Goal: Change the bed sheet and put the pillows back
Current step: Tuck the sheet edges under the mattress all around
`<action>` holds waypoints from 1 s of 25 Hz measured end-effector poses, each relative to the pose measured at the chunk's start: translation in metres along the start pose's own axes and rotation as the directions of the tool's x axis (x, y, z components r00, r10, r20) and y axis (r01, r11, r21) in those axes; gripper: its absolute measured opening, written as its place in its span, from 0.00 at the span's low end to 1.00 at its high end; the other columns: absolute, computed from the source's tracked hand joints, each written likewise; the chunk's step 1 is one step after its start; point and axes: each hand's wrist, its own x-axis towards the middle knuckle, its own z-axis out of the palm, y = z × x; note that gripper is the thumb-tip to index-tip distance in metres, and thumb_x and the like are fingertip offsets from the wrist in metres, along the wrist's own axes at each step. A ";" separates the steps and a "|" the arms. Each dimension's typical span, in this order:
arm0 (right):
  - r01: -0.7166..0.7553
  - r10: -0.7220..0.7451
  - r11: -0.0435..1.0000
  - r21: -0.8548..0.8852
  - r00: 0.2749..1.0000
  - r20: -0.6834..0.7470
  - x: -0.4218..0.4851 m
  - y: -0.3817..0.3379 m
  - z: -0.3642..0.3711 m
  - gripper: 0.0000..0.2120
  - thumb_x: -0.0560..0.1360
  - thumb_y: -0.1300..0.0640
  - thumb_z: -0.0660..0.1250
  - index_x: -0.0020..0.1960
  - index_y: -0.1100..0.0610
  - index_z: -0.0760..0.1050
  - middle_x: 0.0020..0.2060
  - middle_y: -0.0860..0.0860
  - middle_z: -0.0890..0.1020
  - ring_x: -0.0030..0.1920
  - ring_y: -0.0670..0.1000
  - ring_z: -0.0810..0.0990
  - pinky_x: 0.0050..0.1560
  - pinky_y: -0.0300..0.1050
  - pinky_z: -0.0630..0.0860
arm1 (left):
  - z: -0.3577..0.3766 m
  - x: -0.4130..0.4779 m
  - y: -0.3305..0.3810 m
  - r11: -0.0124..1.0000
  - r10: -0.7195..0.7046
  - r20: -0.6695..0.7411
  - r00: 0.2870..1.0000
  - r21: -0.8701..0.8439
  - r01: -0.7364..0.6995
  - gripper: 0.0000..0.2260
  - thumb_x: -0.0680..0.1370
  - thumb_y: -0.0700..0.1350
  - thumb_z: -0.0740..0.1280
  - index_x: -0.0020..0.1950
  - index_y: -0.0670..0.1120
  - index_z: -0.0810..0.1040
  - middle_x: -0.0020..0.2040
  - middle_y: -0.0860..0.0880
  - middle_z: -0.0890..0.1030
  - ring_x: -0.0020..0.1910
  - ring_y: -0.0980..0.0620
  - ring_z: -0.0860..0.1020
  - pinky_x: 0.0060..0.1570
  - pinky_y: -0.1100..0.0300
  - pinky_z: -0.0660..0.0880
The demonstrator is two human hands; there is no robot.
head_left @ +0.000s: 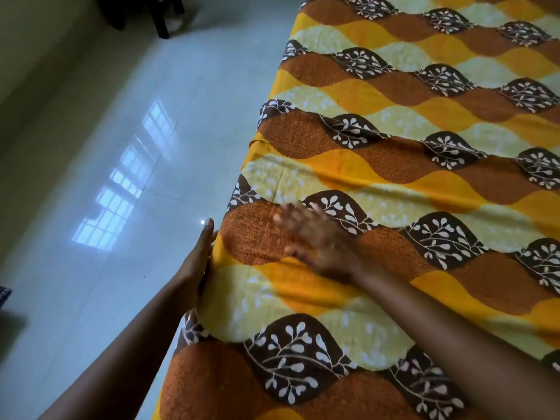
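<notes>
The left grip [200,257], a bare hand, lies flat against the side edge of the bed with its fingers straight and together. It presses the hanging cloth and clamps nothing. Just beside it, up on the mattress top, the right grip [315,244] is blurred, but its fingers look spread and laid palm-down on the cloth. It too is apart and holds nothing.

Under both grips and running far beyond them lies the bed sheet [424,122], printed in orange, yellow and brown waves with white leaf sprigs. It covers the whole visible top of the bed. A few soft creases fan out ahead of the right grip, and a small fold shows at the edge beyond the left grip.

Outward from the left grip is the glossy pale floor [91,268], which carries a window reflection [121,183]. Well beyond that stand dark furniture legs [160,22]. No pillow is in view.

The step in hand looks like smoothing and tucking the fresh sheet along this side. The next move likely calls for flat palm strokes from the middle toward the edge, while the left grip draws the overhang taut and pushes it under the mattress, working along the edge. The pillows would come after that.
</notes>
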 end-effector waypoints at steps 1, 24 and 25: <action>-0.059 0.062 0.998 0.034 0.993 -0.097 0.011 0.017 -0.014 0.30 0.76 0.36 0.47 0.74 0.48 0.51 0.73 0.44 0.49 0.74 0.47 0.46 0.73 0.48 0.42 | 0.006 0.011 0.013 0.999 0.045 -0.050 0.998 0.016 -0.044 0.23 0.79 0.62 0.49 0.61 0.51 0.74 0.50 0.58 0.82 0.41 0.62 0.80 0.39 0.67 0.74; 0.096 -0.079 0.981 -0.170 0.991 0.105 0.025 -0.036 0.031 0.30 0.77 0.41 0.51 0.76 0.51 0.52 0.76 0.51 0.49 0.76 0.53 0.47 0.74 0.54 0.40 | 0.004 0.018 0.033 0.979 0.152 -0.079 0.985 0.145 -0.140 0.17 0.80 0.52 0.59 0.65 0.47 0.75 0.62 0.45 0.78 0.57 0.51 0.77 0.59 0.56 0.70; 0.132 -0.122 0.986 -0.104 0.987 0.101 0.006 -0.053 0.030 0.28 0.77 0.45 0.56 0.75 0.52 0.57 0.75 0.52 0.56 0.76 0.54 0.53 0.73 0.54 0.47 | 0.002 -0.003 0.026 0.958 0.221 -0.108 0.969 0.210 -0.196 0.16 0.80 0.50 0.60 0.66 0.47 0.73 0.64 0.47 0.76 0.60 0.52 0.75 0.59 0.58 0.69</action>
